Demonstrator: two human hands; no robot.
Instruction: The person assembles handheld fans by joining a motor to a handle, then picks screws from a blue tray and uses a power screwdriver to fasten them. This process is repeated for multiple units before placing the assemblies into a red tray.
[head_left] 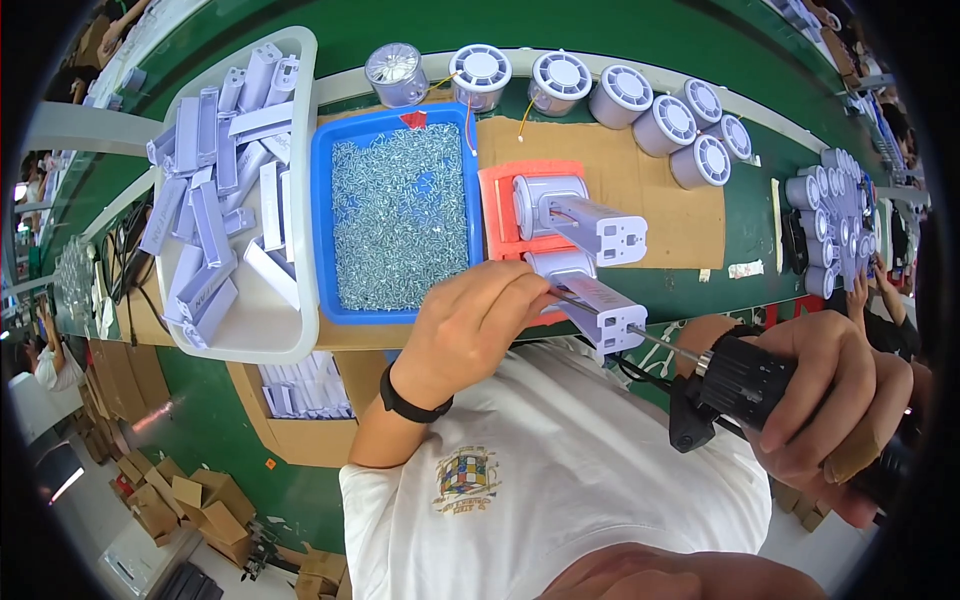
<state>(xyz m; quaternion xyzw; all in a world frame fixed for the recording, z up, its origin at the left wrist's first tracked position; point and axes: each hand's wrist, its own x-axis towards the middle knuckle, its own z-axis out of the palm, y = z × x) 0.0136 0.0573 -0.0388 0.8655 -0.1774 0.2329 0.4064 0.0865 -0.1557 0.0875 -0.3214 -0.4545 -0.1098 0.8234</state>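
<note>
My right hand (pixel 835 400) is wrapped round a black electric screwdriver (pixel 745 380); tape covers one finger. Its long bit passes through the end plate of the nearer white plastic fan handle (pixel 605 310), toward the round housing at the other end. Beside that housing my left hand (pixel 475 320), with a black wristband, pinches its fingertips together near the bit's tip; whatever they hold is hidden. A second white handle with its round housing (pixel 555 195) lies just beyond, on an orange-red pad (pixel 508 248).
A blue tray (pixel 322 220) of small screws stands left of the pad. Further left, a white bin (pixel 308 120) holds white plastic handle pieces. Several round fan units (pixel 625 92) line the back of a cardboard sheet (pixel 690 225). More units and other people are at the far right.
</note>
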